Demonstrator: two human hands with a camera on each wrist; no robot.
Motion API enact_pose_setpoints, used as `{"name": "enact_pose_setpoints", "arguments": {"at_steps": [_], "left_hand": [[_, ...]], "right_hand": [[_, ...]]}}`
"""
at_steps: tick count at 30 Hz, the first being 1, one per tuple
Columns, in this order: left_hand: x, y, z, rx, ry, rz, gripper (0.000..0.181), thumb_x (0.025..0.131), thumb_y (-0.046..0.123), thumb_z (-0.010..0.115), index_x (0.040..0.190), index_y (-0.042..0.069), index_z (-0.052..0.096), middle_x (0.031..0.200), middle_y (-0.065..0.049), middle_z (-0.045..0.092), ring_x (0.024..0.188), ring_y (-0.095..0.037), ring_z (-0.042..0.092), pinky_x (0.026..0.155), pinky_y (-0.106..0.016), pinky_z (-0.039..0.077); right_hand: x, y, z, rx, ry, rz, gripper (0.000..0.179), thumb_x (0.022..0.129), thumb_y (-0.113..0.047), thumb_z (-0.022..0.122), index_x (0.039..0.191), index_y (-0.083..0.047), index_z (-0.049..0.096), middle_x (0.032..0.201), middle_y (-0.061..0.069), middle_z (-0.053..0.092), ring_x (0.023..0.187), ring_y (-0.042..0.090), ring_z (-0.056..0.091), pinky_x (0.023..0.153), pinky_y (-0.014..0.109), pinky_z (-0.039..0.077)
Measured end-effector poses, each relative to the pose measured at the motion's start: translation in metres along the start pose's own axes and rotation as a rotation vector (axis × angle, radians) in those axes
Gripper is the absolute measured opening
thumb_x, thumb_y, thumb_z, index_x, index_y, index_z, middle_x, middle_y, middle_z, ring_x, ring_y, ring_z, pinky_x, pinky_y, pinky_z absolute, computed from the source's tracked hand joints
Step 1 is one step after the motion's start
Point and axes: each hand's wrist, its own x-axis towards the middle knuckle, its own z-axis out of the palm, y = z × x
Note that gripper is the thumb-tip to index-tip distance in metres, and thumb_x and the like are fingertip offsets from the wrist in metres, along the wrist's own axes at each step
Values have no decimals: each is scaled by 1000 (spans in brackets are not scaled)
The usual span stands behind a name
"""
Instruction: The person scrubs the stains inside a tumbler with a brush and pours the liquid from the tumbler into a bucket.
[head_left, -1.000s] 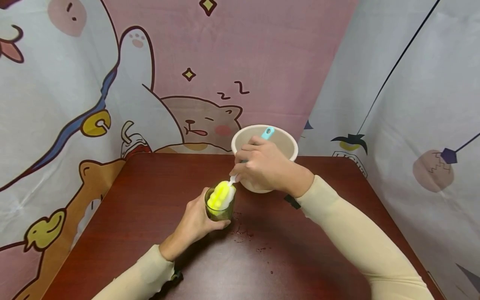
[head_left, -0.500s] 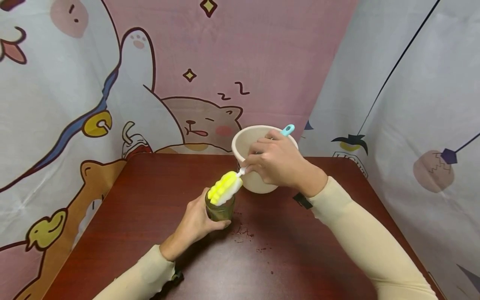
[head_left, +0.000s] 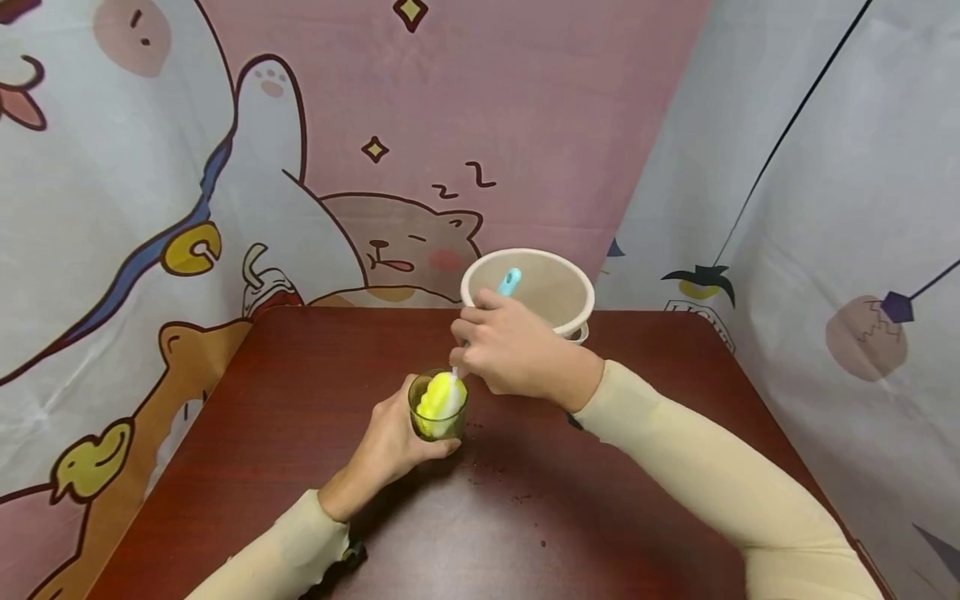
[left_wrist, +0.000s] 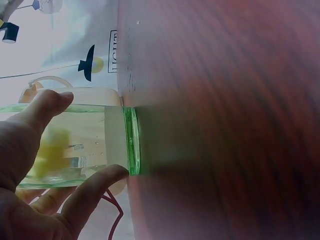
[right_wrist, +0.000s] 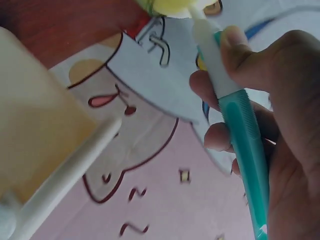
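My left hand (head_left: 393, 433) grips a green-tinted clear glass (left_wrist: 115, 135), thumb on one side and fingers on the other. In the left wrist view the base of the glass is close to the table; whether it touches, I cannot tell. My right hand (head_left: 510, 346) holds a bottle brush (right_wrist: 242, 130) by its teal and white handle, thumb and fingers wrapped about it. The brush's yellow and white sponge head (head_left: 438, 400) sits in the mouth of the glass, seen blurred through its wall in the left wrist view. Most of the handle is hidden by my right hand in the head view.
A cream bucket (head_left: 581, 300) stands beyond my right hand near the back of the table, its rim large in the right wrist view. Small wet drops (head_left: 521, 498) dot the dark red-brown table (head_left: 315, 367). Printed cloth (head_left: 540, 125) surrounds the back and sides.
The sponge head first came partly up out of the glass, its handle tilting right. Now it is deeper inside, and my right hand has moved left and down. The left hand stays put.
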Motion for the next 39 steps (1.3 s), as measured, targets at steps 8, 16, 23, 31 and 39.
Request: {"name": "enact_pose_setpoints", "arguments": {"at_steps": [8,16,23,31,39], "left_hand": [[-1,-1,-2,5,6,2,90,71,36,114,141,17,61,111,2,79,97,-18,76,85,-38,64],[-1,-1,0,10,8,12,90,70,36,115,140,17,62,110,2,78,98,-18,76,86,-39,64],[-1,0,-1,12,20,9,89,69,35,115,138,16,62,107,2,78,97,-19,76,87,-41,65],[-1,0,-3,-6,14,0,93,70,32,114,145,15,62,118,-1,82,108,-24,80,96,-47,67],[-2,0,-3,-9,13,11,89,71,33,114,142,15,62,115,0,81,104,-22,80,94,-46,67]], "right_hand": [[26,-27,15,-189,-160,-104,22,101,-29,82,81,-36,82,95,-10,79,98,16,71,104,35,44],[29,-23,12,-185,-161,-139,18,102,-30,81,84,-35,83,97,-9,79,99,18,71,105,36,44],[37,-14,-3,-242,-4,-259,26,106,-30,75,81,-34,82,93,-9,74,96,17,69,106,34,44],[53,-12,-20,-386,-43,-342,27,109,-25,71,87,-33,84,98,-7,78,103,18,70,108,35,40],[57,-8,-24,-364,-157,-314,24,106,-28,76,84,-35,83,96,-7,83,97,16,70,104,35,39]]}}
